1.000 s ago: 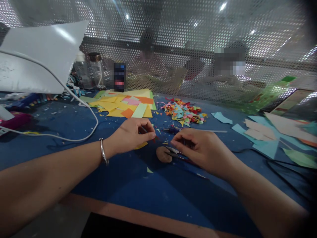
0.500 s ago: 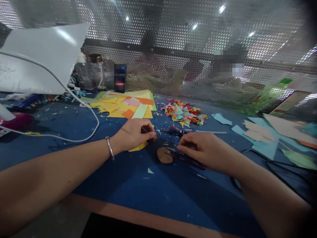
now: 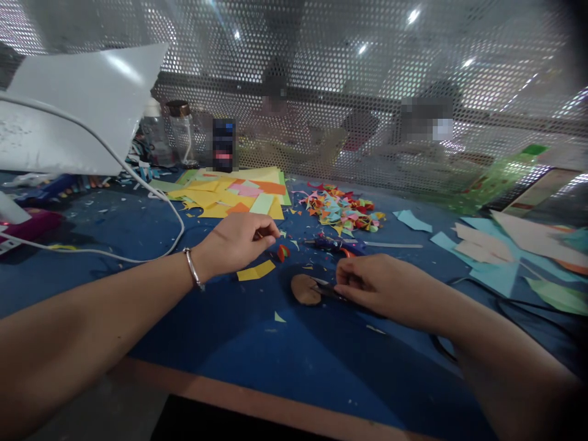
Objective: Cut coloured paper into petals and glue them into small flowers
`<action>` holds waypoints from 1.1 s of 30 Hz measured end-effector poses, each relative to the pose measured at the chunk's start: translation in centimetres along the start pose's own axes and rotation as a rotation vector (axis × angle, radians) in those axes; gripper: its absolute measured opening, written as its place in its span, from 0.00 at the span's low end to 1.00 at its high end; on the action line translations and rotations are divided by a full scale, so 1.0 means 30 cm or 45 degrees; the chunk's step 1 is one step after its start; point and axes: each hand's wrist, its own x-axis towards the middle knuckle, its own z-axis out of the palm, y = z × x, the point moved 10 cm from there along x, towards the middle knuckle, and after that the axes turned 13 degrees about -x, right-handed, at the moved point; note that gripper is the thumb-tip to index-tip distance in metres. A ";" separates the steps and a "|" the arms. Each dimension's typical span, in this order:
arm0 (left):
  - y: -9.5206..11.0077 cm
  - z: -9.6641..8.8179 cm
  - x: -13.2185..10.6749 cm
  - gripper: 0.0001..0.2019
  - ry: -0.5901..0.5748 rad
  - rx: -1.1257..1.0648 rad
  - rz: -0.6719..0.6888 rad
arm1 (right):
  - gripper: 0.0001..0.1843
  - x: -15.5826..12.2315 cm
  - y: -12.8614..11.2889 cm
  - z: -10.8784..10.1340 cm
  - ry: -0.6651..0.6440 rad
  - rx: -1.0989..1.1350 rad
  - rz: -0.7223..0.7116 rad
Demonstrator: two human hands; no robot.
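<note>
Red paper scrap (image 3: 283, 252), just beside left grip (image 3: 236, 242), untouched

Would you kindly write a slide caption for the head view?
Left hand near a red paper scrap, right hand beside a brown disc, on a blue table.

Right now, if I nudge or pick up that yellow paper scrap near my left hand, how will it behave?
The yellow paper scrap lies flat and thin on the blue mat, so it is probably very light and would slide at a nudge. It likely flops if pinched by one edge.
</note>
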 end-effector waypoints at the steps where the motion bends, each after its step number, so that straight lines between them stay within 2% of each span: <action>1: 0.001 0.000 -0.005 0.08 -0.042 0.066 -0.025 | 0.07 -0.002 0.002 0.000 -0.001 -0.013 0.006; 4: -0.009 0.027 -0.031 0.08 -0.254 0.249 -0.137 | 0.07 -0.006 0.009 -0.001 -0.015 -0.045 0.037; 6: -0.011 0.037 -0.050 0.10 -0.343 0.323 -0.169 | 0.07 -0.009 0.014 0.001 -0.034 -0.062 0.059; 10: -0.011 0.043 -0.066 0.17 -0.404 0.365 -0.164 | 0.08 -0.010 0.016 0.005 -0.057 -0.067 0.069; 13: -0.032 0.049 -0.069 0.21 -0.452 0.341 -0.235 | 0.07 -0.008 0.019 0.007 -0.058 -0.037 0.085; 18: -0.045 0.066 -0.074 0.19 -0.535 0.280 -0.334 | 0.06 -0.008 0.015 0.001 -0.034 -0.001 0.093; 25: -0.035 0.069 -0.064 0.16 -0.560 0.345 -0.306 | 0.05 -0.014 0.016 -0.007 -0.022 -0.042 0.110; 28: -0.022 0.073 -0.065 0.08 -0.558 0.300 -0.278 | 0.04 -0.013 0.011 -0.007 -0.034 -0.022 0.107; 31: 0.003 0.069 -0.062 0.00 -0.505 0.286 -0.195 | 0.04 -0.014 0.007 -0.007 -0.068 0.016 0.132; 33: 0.015 0.063 -0.059 0.02 -0.447 0.247 -0.155 | 0.04 -0.015 0.011 -0.003 -0.100 0.037 0.167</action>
